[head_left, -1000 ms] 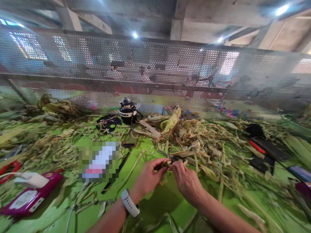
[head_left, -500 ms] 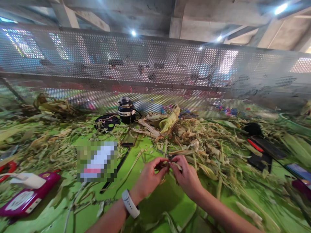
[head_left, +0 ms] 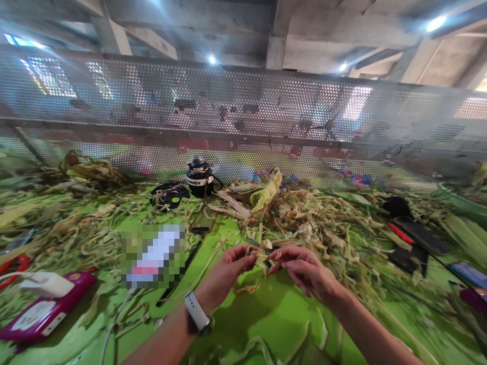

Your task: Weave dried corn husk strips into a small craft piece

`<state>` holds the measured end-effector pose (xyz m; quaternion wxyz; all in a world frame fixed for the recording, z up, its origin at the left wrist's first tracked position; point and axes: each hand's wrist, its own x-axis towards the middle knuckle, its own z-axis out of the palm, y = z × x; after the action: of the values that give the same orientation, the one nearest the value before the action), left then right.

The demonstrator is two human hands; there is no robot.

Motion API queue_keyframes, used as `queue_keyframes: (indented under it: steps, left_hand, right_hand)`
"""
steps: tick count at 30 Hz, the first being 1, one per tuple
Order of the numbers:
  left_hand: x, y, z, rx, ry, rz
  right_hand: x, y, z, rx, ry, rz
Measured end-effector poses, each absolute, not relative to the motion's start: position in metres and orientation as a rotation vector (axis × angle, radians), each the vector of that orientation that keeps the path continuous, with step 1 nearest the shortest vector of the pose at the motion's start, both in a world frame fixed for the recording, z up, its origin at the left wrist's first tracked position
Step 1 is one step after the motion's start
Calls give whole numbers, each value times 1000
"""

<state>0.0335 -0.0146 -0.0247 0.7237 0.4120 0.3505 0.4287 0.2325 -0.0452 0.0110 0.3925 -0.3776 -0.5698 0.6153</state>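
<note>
My left hand (head_left: 230,271), with a pale watch strap (head_left: 197,312) at the wrist, pinches a small twisted piece of dried corn husk (head_left: 263,259) between thumb and fingertips. From the other side, my right hand (head_left: 308,271) has its thumb and index finger at the same piece, while its other fingers hang loosely curled below. Where exactly the right fingertips grip is partly hidden. Both hands hover just over the green table (head_left: 254,314). Under them lies a loose brownish scrap (head_left: 247,289).
Husk strips (head_left: 323,228) cover much of the table. To the left are a blurred-out phone (head_left: 155,253), a magenta power strip (head_left: 49,306) and red-handled scissors (head_left: 15,268). A black jar (head_left: 200,177) stands before the perforated metal screen (head_left: 243,121). Dark devices (head_left: 418,235) lie right.
My right hand has moved slightly right and its lower fingers have spread. More of the husk piece shows between the hands. My left hand has shifted slightly left.
</note>
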Motion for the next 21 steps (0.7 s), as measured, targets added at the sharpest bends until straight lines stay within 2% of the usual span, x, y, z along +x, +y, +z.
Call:
queue_keyframes:
  steps: [16, 18, 21]
  left_hand:
    - [32, -17, -28, 596, 560, 738]
    - [33, -18, -29, 643, 560, 718]
    - [34, -19, -29, 710, 623, 713]
  right_hand:
    - [223, -44, -7, -850, -1374, 1499]
    - [224, -43, -7, -882, -1427, 1422]
    - [223, -44, -3, -911, -1564, 1130]
